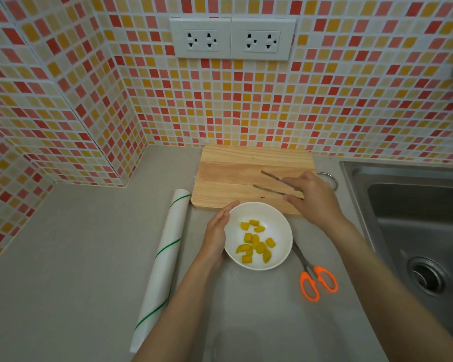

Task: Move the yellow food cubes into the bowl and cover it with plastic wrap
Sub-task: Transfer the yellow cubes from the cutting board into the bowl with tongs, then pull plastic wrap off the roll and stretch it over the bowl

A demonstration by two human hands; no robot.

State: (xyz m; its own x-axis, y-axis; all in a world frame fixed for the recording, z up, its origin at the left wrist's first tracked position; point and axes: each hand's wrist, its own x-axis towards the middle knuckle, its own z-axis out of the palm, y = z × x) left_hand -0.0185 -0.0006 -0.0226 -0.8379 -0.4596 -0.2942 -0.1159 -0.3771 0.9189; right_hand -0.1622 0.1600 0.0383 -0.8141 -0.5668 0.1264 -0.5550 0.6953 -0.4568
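On the grey counter (71, 257), just in front of the wooden cutting board (236, 176), sits a white bowl (280, 231) with all the yellow cubes (255, 244) I can see heaped loosely in its bottom. The board itself is bare of food. The bowl has no covering over it.

The person's left hand (216, 231) is flat and open, fingers straight and together, its palm pressed against the bowl's left side. The right hand (313, 195) lies over the near right corner of the board, closed around a pair of thin tongs (275, 182); the two arms of the tongs stand apart and point left across the wood, with nothing between their tips.

A roll of plastic wrap (165, 254), white with thin green stripes, lies lengthwise on the counter to the left of the bowl, close to the left forearm but not touching the bowl. Scissors (313, 275) with orange handles rest to the right of the bowl, the blade tips running up to its rim. Further right is the steel sink (413, 220). Behind it all, a mosaic wall of red, orange and cream tiles carries two double sockets (232, 39).
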